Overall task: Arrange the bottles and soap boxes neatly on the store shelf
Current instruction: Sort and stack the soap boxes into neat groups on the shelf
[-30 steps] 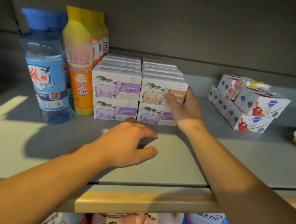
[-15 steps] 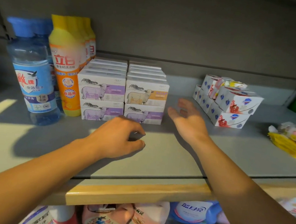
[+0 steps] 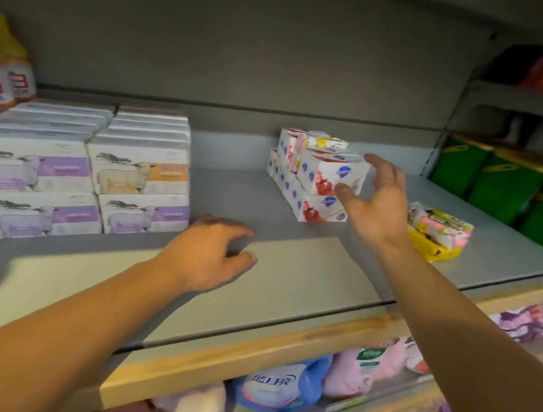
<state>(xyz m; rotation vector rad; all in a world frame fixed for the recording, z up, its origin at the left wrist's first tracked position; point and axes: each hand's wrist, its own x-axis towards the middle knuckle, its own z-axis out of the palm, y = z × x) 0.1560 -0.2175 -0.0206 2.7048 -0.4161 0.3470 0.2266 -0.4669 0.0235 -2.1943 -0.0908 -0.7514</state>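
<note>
Sheep boxes point(image 3: 77, 173) left, yellow packets point(image 3: 439, 229) right of red-white boxes point(image 3: 318, 181).

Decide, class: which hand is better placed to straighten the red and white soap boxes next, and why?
Right. The right hand is open beside the red and white soap boxes, fingers spread toward them. The left hand rests on the shelf nearer the sheep boxes.

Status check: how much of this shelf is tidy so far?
Done: sheep soap boxes sit squared in two neat stacks. In hand: right hand, open, reaches the skewed white-and-red soap boxes; left hand rests on the shelf. Left: that stack and the loose packets.
</note>
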